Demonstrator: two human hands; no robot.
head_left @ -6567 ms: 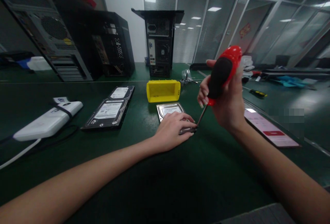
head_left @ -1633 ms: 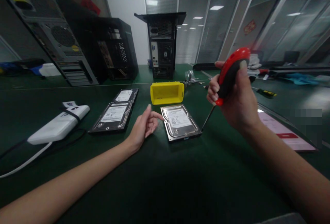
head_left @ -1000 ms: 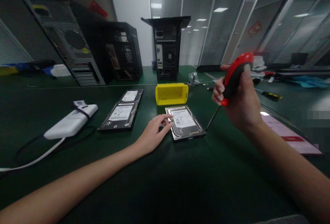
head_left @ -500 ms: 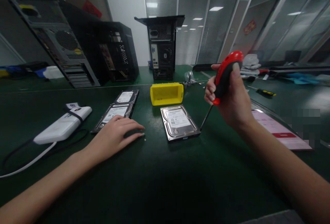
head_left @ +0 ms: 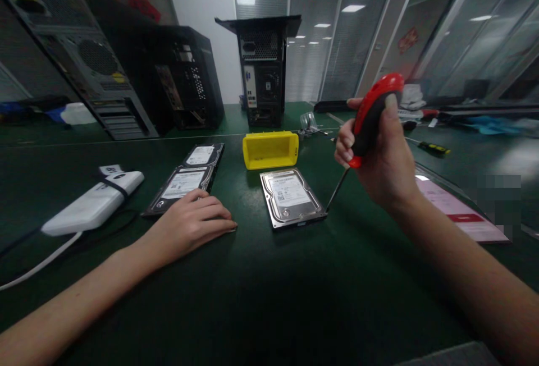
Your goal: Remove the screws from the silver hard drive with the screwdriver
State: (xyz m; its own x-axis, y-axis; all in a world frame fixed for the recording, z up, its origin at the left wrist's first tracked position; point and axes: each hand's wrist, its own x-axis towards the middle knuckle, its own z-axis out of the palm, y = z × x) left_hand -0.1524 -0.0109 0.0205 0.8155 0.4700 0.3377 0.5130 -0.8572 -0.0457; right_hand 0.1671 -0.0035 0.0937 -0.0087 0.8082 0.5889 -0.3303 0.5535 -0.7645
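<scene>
My right hand point(head_left: 383, 147) is wrapped around the red and black handle of a screwdriver point(head_left: 365, 122). The shaft slants down, and its tip meets the near right corner of a silver hard drive point(head_left: 290, 197) lying label up on the green table. To the left of that drive, my left hand point(head_left: 197, 223) rests low on the tabletop, thumb and fingertips pinched together. Anything between those fingertips is too small or hidden to make out. Just behind the left hand lie two more hard drives point(head_left: 185, 182), end to end, one corner covered by the fingers.
Behind the silver drive stands a yellow bin point(head_left: 269, 165). A white power strip point(head_left: 95, 206) with cables lies left. Computer cases point(head_left: 263, 74) line the back. At right are a pink-screened device point(head_left: 457, 209) and a yellow and black screwdriver point(head_left: 433, 148).
My left thumb and forefinger, apart before, have closed together at the spot where a tiny pale speck lay on the table. The screwdriver tip stays on the drive's corner. The view has shifted slightly.
</scene>
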